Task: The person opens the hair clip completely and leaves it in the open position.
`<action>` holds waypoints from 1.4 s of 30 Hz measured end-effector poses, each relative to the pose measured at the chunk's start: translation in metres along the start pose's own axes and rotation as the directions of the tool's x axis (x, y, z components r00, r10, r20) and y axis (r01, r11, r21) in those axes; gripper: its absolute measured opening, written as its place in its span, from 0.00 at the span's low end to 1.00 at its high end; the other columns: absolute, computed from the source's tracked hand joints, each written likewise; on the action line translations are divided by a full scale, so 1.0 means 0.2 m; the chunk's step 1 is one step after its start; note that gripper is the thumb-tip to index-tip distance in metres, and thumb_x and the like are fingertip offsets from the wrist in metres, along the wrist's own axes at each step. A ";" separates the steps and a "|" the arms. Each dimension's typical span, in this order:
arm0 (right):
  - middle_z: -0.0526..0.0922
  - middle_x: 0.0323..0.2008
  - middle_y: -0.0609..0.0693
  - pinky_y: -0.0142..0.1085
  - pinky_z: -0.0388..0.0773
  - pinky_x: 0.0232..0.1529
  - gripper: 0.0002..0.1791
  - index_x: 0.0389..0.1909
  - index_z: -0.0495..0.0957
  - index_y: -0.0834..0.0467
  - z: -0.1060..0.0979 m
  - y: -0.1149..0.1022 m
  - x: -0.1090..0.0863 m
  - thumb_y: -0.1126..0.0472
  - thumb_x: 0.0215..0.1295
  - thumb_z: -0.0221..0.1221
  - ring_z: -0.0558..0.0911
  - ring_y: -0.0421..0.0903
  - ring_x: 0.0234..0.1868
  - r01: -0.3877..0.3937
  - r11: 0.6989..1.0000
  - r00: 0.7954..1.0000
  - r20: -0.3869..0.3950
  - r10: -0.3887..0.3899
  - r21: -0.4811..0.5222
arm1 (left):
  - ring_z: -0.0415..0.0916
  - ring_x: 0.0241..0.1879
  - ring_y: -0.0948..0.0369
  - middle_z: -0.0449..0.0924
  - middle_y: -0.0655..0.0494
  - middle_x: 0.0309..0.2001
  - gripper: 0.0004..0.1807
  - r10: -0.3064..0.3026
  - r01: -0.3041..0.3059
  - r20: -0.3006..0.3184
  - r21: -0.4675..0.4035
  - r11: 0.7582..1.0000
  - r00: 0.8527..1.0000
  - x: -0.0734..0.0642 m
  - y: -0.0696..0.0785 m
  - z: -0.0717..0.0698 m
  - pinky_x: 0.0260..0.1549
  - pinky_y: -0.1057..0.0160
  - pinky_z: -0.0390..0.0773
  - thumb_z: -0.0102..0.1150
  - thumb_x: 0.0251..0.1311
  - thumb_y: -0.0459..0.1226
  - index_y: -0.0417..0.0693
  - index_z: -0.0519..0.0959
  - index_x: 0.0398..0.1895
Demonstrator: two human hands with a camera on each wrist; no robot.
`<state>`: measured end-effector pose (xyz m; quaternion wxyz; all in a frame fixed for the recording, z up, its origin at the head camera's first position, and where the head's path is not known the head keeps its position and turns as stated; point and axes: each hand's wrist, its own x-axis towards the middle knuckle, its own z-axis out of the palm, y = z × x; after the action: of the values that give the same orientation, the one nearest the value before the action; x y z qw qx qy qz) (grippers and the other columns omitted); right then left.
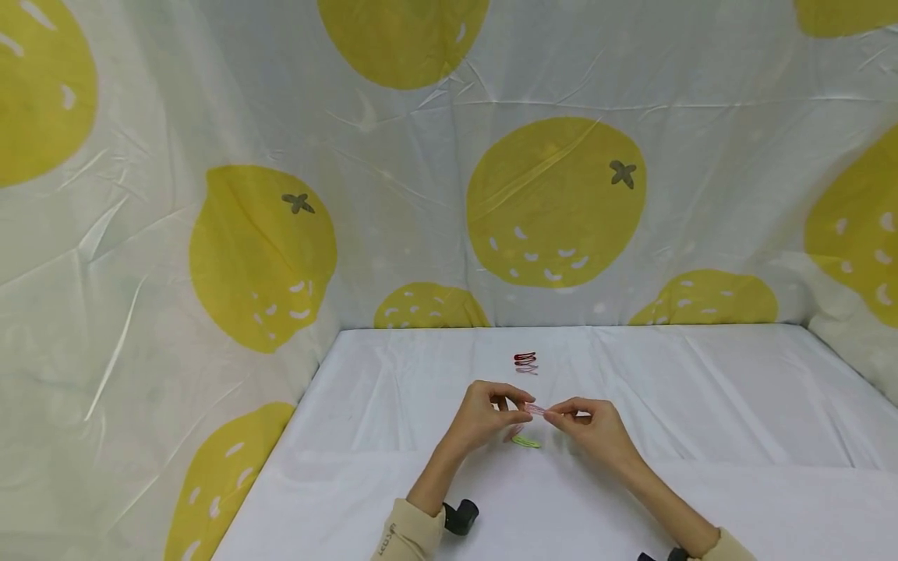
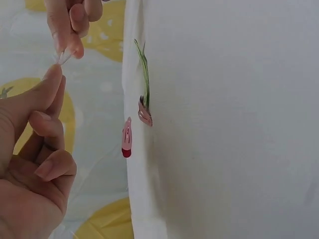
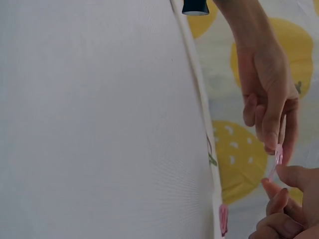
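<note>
- Right, near edge from where I stand: black camera (image 1: 461, 517) at the left cuff (image 1: 412, 531).
- Green clip (image 1: 528, 442) on white cloth (image 1: 554, 502); loose pink clip (image 2: 145, 113) at its end, can't tell if touching.
- Left hand (image 1: 486, 414): thumb and finger pinching one end of the held clip (image 1: 535, 409), pink, off the cloth.
- Right hand (image 1: 595, 425): pinching its other end.
- Beyond: red clips (image 1: 525, 357), far pink clip (image 1: 527, 370) just nearer.
- Back: lemon-print curtain (image 1: 407, 195).
</note>
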<state>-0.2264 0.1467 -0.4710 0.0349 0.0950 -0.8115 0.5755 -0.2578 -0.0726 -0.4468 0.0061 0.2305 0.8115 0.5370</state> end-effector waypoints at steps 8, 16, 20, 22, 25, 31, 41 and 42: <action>0.91 0.42 0.56 0.27 0.78 0.43 0.16 0.42 0.90 0.60 -0.01 -0.01 0.00 0.50 0.65 0.70 0.89 0.44 0.39 -0.063 0.998 0.997 0.051 0.063 -0.002 | 0.70 0.23 0.67 0.90 0.47 0.34 0.07 0.056 -0.056 0.010 0.012 0.998 0.998 0.00 -0.01 -0.01 0.23 0.74 0.67 0.77 0.54 0.31 0.43 0.92 0.37; 0.91 0.37 0.54 0.28 0.75 0.32 0.10 0.40 0.90 0.57 0.00 0.01 0.00 0.55 0.63 0.72 0.87 0.42 0.29 0.037 0.999 0.997 0.062 -0.039 0.027 | 0.65 0.20 0.68 0.91 0.46 0.34 0.07 -0.033 0.033 0.015 -0.017 0.999 0.999 0.00 -0.02 -0.03 0.19 0.73 0.63 0.77 0.55 0.35 0.43 0.92 0.37; 0.89 0.32 0.50 0.28 0.74 0.31 0.06 0.37 0.91 0.54 0.00 0.02 0.00 0.57 0.63 0.72 0.81 0.38 0.26 0.138 0.990 0.990 0.008 -0.138 -0.009 | 0.64 0.19 0.69 0.91 0.45 0.34 0.07 -0.043 0.044 0.038 -0.025 0.999 0.998 0.00 -0.03 -0.04 0.20 0.73 0.63 0.77 0.56 0.35 0.44 0.92 0.37; 0.88 0.29 0.49 0.29 0.73 0.30 0.04 0.36 0.91 0.53 0.00 0.02 0.00 0.57 0.62 0.72 0.78 0.36 0.25 0.158 0.987 0.987 -0.003 -0.158 -0.021 | 0.65 0.19 0.69 0.91 0.45 0.35 0.07 -0.043 0.044 0.039 -0.027 0.999 0.998 0.00 -0.03 -0.04 0.20 0.73 0.63 0.77 0.56 0.35 0.44 0.92 0.37; 0.87 0.28 0.49 0.29 0.73 0.30 0.04 0.35 0.92 0.53 0.00 0.02 0.00 0.58 0.62 0.72 0.76 0.35 0.27 0.172 0.985 0.985 -0.001 -0.173 -0.025 | 0.66 0.21 0.68 0.91 0.46 0.36 0.06 -0.040 0.041 0.034 -0.031 0.999 0.999 0.00 -0.03 -0.04 0.20 0.73 0.64 0.75 0.58 0.35 0.43 0.92 0.37; 0.86 0.27 0.48 0.29 0.68 0.27 0.03 0.35 0.91 0.54 0.00 0.03 0.00 0.60 0.61 0.73 0.71 0.34 0.24 0.193 0.980 0.981 0.004 -0.193 -0.047 | 0.66 0.21 0.68 0.91 0.46 0.36 0.05 -0.043 0.044 0.023 -0.027 0.999 0.999 0.00 -0.02 -0.04 0.20 0.73 0.63 0.75 0.58 0.34 0.43 0.92 0.37; 0.82 0.21 0.43 0.29 0.62 0.22 0.03 0.31 0.92 0.53 0.01 0.04 0.06 0.58 0.58 0.75 0.66 0.34 0.21 0.216 0.962 0.973 -0.046 -0.226 -0.166 | 0.64 0.18 0.69 0.91 0.48 0.34 0.03 -0.042 0.043 -0.011 0.043 0.998 0.999 0.04 -0.02 -0.03 0.18 0.73 0.62 0.73 0.59 0.32 0.44 0.92 0.35; 0.82 0.21 0.43 0.29 0.63 0.22 0.03 0.31 0.92 0.53 0.01 0.04 0.07 0.58 0.58 0.75 0.66 0.34 0.21 0.204 0.963 0.975 -0.055 -0.217 -0.176 | 0.64 0.18 0.69 0.91 0.47 0.34 0.03 -0.047 0.048 -0.014 0.055 0.997 0.999 0.05 -0.02 -0.03 0.18 0.73 0.62 0.73 0.58 0.31 0.43 0.92 0.35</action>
<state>-0.2413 0.1450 -0.4762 0.1338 0.1561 -0.8408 0.5008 -0.2702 -0.0763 -0.4454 0.0071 0.2079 0.8313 0.5155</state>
